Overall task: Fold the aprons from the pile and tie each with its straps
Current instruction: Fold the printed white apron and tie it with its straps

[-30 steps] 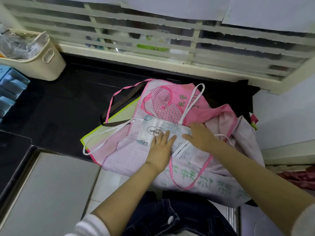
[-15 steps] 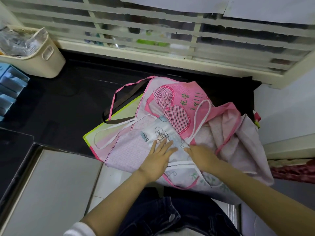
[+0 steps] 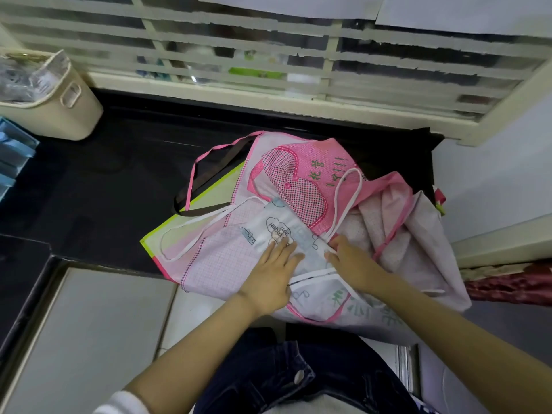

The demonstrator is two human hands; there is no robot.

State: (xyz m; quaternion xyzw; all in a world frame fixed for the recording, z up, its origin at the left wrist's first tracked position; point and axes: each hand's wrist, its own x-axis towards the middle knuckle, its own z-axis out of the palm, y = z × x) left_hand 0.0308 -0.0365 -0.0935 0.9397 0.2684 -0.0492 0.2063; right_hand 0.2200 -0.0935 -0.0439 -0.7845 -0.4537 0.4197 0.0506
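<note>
Folding seems underway: at the black worktop's (image 3: 119,180) front right edge the pink-and-white apron pile (image 3: 418,243) carries a white printed apron (image 3: 277,225), left hand (image 3: 268,276) flat on it, right hand (image 3: 352,261) at its fold, grip unclear; next, probably wrapping its white strap (image 3: 337,195).

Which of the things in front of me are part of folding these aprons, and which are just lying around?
Part of the job: cloud-print apron, left hand, right hand, white strap, pink checked apron, crumpled white apron.
Just lying about: cream basket, blue items at the left edge, window grille.
</note>
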